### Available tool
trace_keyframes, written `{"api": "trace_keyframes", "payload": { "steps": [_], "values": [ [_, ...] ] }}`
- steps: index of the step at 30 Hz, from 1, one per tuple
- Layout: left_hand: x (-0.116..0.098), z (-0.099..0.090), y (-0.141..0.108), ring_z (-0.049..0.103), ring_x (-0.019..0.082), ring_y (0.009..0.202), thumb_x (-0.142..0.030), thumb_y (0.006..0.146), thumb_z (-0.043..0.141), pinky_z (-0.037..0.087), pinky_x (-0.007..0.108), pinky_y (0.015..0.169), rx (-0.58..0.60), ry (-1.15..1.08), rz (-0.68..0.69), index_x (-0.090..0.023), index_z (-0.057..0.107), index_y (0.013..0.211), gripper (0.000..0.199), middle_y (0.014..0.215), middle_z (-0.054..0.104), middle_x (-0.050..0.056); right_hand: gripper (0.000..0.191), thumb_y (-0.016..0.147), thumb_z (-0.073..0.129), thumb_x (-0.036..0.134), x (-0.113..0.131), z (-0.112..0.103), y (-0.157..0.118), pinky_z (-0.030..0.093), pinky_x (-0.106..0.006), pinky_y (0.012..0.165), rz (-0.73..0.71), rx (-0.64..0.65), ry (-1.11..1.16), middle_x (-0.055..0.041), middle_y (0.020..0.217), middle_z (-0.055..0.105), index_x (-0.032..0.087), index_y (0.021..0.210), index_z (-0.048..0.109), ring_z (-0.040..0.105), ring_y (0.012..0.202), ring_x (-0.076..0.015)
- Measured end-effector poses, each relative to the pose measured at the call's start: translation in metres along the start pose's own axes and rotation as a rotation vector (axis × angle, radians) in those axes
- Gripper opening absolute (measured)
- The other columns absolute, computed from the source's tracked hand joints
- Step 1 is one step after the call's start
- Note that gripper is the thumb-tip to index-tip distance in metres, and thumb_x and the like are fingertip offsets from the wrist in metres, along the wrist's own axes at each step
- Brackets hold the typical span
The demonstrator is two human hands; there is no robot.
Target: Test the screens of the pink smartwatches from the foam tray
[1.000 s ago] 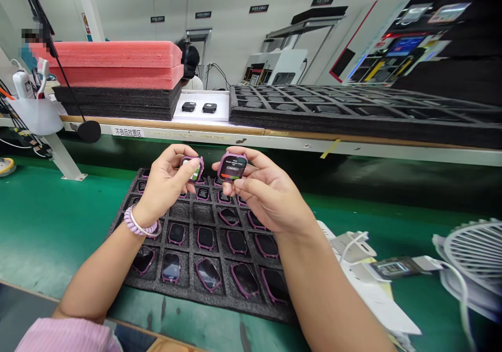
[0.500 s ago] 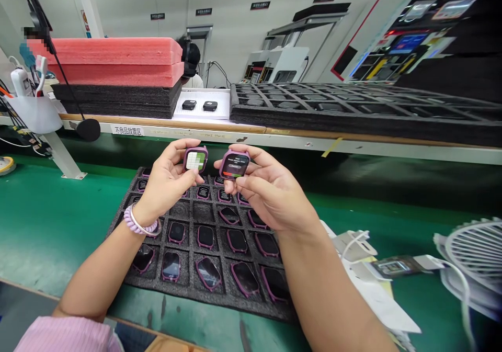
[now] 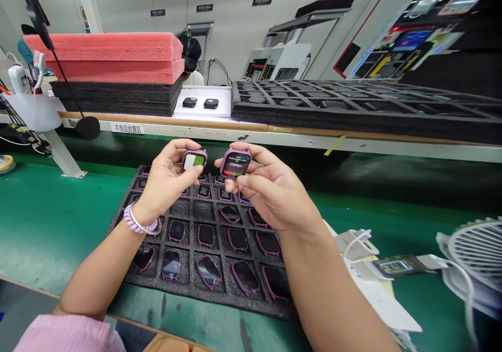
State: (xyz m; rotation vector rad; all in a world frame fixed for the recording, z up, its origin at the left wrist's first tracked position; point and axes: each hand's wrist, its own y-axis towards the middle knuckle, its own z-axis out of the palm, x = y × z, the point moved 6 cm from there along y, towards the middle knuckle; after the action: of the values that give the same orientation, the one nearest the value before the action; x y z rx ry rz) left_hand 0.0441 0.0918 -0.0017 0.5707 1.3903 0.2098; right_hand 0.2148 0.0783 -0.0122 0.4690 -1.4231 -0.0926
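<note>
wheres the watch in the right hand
In the head view, the watch is pinched in the right hand, just right of the other watch in the left hand, above the black foam tray.

The left hand and right hand hold one purple-framed smartwatch each, two in all. At twelve o'clock sit two black devices on one white pad; two pink foam slabs lie at eleven o'clock.
</note>
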Motion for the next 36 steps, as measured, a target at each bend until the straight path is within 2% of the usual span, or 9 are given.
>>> {"api": "trace_keyframes", "payload": {
  "steps": [3,8,12,21,28,30,34,36],
  "values": [
    [0.0006,-0.0009,0.0007,0.06,0.006,0.062,-0.019,0.077,0.074,0.054,0.014,0.054,-0.013,-0.002,-0.01,-0.019,0.057,0.104,0.032,0.092,0.064,0.0,0.047,0.075,0.072,0.024,0.0001,0.0003,0.0,0.056,-0.036,0.068,0.008,-0.004,-0.002,-0.0033,0.101,0.065,0.028,0.12,0.056,0.063,0.069,-0.0179],
    [0.0048,-0.0036,0.0008,0.064,0.008,0.054,-0.032,0.088,0.068,0.052,0.016,0.049,-0.021,-0.02,-0.04,-0.02,0.058,0.106,0.024,0.089,0.066,0.001,0.048,0.073,0.072,0.023,0.0004,0.0018,0.0001,0.054,-0.035,0.066,0.019,0.0,0.035,-0.003,0.103,0.066,0.028,0.118,0.056,0.062,0.067,-0.017],
    [0.0056,-0.0052,0.0006,0.065,0.009,0.055,-0.036,0.088,0.067,0.053,0.016,0.049,-0.035,-0.022,-0.043,-0.02,0.058,0.107,0.026,0.092,0.067,0.002,0.048,0.075,0.073,0.026,-0.0004,0.0011,0.0,0.055,-0.038,0.068,0.015,0.003,-0.007,-0.0037,0.104,0.065,0.029,0.12,0.055,0.062,0.069,-0.0188],
    [0.0016,-0.0002,-0.001,0.072,0.011,0.073,-0.015,0.084,0.064,0.062,0.019,0.07,0.006,-0.029,-0.04,-0.02,0.054,0.126,0.043,0.118,0.066,0.007,0.049,0.074,0.073,0.023,0.0001,0.0012,-0.0003,0.054,-0.036,0.068,0.024,-0.007,0.026,-0.0035,0.105,0.066,0.028,0.119,0.055,0.061,0.068,-0.0172],
    [0.0026,-0.0004,-0.0013,0.073,0.012,0.079,-0.011,0.078,0.068,0.064,0.023,0.081,0.008,-0.059,-0.029,-0.023,0.057,0.126,0.05,0.121,0.066,0.006,0.048,0.076,0.073,0.027,-0.0002,-0.0006,-0.0001,0.055,-0.038,0.068,0.01,0.004,-0.024,-0.0044,0.108,0.066,0.028,0.121,0.055,0.062,0.07,-0.0188],
    [0.0029,-0.0014,-0.0011,0.073,0.012,0.077,-0.013,0.079,0.069,0.064,0.023,0.078,-0.002,-0.06,-0.036,-0.023,0.058,0.124,0.048,0.118,0.067,0.005,0.049,0.076,0.073,0.027,-0.0002,-0.0009,-0.0001,0.055,-0.038,0.068,0.008,0.004,-0.024,-0.0044,0.108,0.066,0.028,0.121,0.055,0.062,0.07,-0.0188],
    [0.0042,-0.0036,-0.0007,0.071,0.012,0.065,-0.03,0.088,0.066,0.062,0.019,0.059,-0.022,-0.069,-0.077,-0.019,0.061,0.115,0.03,0.1,0.07,0.004,0.048,0.075,0.073,0.026,0.0001,-0.0003,-0.0002,0.055,-0.038,0.068,0.01,-0.001,-0.016,-0.0041,0.107,0.066,0.029,0.12,0.055,0.062,0.07,-0.0187],
    [0.0038,-0.0042,-0.0005,0.07,0.012,0.063,-0.033,0.09,0.065,0.061,0.018,0.056,-0.029,-0.077,-0.077,-0.018,0.061,0.113,0.028,0.097,0.07,0.004,0.048,0.075,0.073,0.024,0.0001,0.0002,-0.0003,0.055,-0.037,0.067,0.016,-0.002,0.008,-0.0037,0.107,0.067,0.028,0.119,0.056,0.062,0.068,-0.0178]
  ]
}}
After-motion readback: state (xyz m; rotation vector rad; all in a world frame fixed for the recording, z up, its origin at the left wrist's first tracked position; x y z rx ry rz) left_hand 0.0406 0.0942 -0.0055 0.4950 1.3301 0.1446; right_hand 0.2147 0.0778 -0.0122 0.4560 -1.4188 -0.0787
